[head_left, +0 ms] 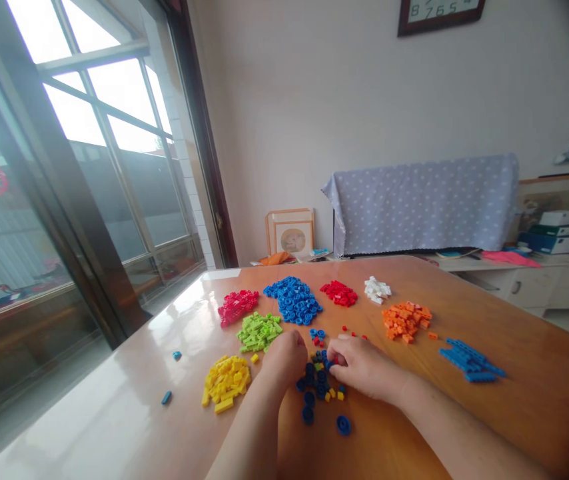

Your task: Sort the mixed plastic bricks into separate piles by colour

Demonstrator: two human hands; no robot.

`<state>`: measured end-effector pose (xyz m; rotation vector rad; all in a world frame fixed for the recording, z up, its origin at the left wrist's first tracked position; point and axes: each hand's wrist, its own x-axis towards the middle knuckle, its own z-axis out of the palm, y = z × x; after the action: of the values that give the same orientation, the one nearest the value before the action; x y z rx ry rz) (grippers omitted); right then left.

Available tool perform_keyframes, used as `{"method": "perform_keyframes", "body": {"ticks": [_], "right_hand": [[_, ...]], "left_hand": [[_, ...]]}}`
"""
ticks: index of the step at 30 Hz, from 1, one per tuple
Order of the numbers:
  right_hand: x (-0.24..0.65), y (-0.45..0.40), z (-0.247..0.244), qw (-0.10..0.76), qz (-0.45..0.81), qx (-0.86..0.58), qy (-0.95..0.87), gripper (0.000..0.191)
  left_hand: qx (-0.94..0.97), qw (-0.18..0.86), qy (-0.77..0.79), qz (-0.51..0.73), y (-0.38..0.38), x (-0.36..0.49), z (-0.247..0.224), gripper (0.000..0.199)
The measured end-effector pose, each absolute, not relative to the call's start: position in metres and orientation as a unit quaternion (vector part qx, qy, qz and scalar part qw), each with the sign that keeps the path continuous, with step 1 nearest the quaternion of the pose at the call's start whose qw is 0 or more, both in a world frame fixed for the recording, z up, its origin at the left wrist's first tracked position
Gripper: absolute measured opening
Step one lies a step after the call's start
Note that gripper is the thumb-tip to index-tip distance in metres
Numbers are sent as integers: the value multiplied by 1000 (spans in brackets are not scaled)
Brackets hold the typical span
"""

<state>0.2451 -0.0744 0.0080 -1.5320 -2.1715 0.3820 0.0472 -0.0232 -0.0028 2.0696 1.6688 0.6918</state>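
Step in hand (a judgement, this): small pcs are being handled at the mixed cluster [321,381] of dark blue round pcs and a few yellow bits, which is spread on the table [129,400] btwn the two hands and on toward the near side. The left hand [287,360] is curled nearly into a fist at its L edge; the fingertips are hidden, so whether anything is gripped can't be told. At the R edge, thumb and forefinger of the right hand [362,365] are brought close together; a red bit [336,359] is glimpsed by the tips, but a hold can't be confirmed. Single-colour heaps are laid out around, e.g. the yellow heap [227,381] and orange heap [407,320]. For the next move, a light, precise pinch is prob. called for, w/ neighbouring pcs left undisturbed.
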Motion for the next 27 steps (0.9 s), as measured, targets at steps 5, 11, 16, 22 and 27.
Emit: {"method": "perform_keyframes", "body": {"ticks": [5,11,16,22,27], "right_hand": [[241,-72,0,290,188,-545,-764,6],[229,-56,15,364,308,-544,-691,9],[216,-21,23,387,345,-555,-650,10],[211,32,10,394,399,-619,-550,9],[209,58,5,417,402,-621,-528,11]], "left_hand": [[742,189,599,232,-24,46,-4,17],[740,195,599,237,-20,45,-8,19],[711,207,617,268,-17,42,-7,17],[620,276,615,401,-7,40,-5,14],[489,379,588,521,-3,39,2,16]]}}
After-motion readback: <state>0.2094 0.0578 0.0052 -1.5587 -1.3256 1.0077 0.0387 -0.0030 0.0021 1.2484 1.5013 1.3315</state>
